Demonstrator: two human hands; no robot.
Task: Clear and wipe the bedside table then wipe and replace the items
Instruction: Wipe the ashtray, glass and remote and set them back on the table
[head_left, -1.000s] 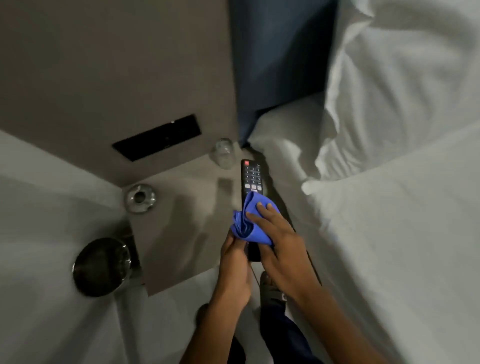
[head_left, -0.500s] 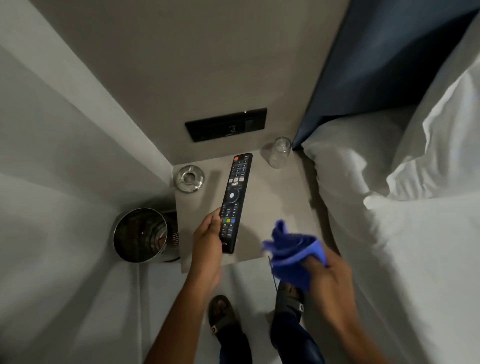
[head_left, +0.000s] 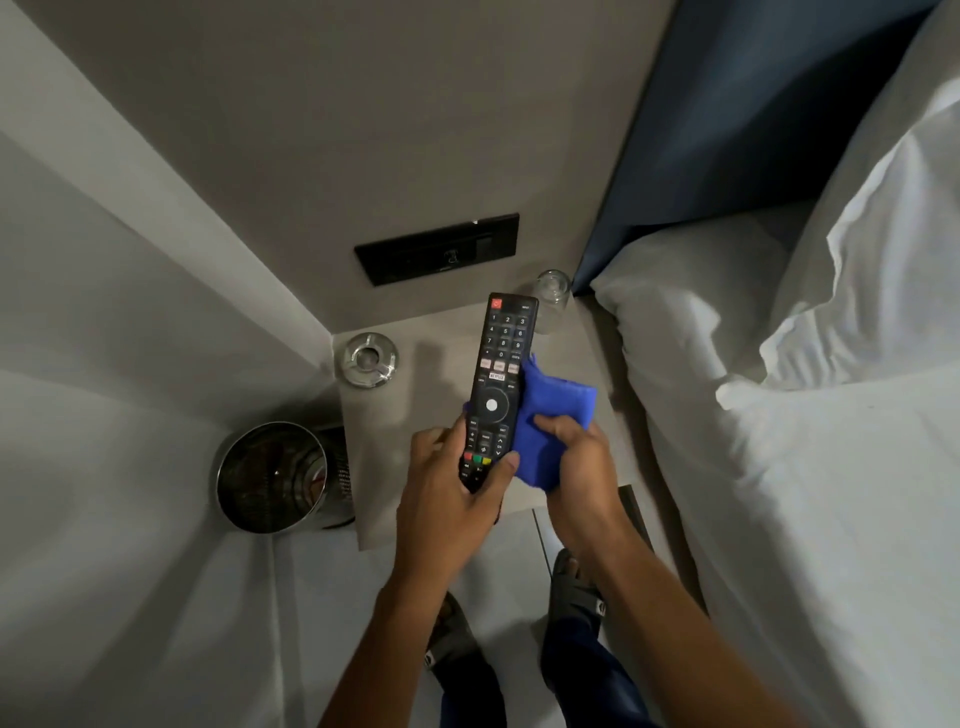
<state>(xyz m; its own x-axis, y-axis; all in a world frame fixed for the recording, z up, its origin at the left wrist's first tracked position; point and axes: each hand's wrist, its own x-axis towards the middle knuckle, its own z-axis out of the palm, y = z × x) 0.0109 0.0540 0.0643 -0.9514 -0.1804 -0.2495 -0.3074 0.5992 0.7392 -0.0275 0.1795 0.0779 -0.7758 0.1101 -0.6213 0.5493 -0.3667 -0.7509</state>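
Head view: left hand (head_left: 447, 483) grips the lower end of the remote (head_left: 498, 384), thumb over the coloured buttons, fingers wrapped under. Remote is held above the table (head_left: 415, 457), not resting on it, button side up. Its long axis runs away from the person twd the wall, power-button end pointing at the black wall panel (head_left: 439, 248), tilted slightly right. Right hand (head_left: 576, 462) is closed round a bunched blue cloth (head_left: 556, 415), which presses against the remote's right edge near its middle. Relative to the remote: ashtray (head_left: 367, 359) sits on the table to its left, glass (head_left: 554, 297) on the table just right of its far tip, metal bin (head_left: 280, 475) on the floor further left, bed (head_left: 805, 467) w/ white sheets well to the right.
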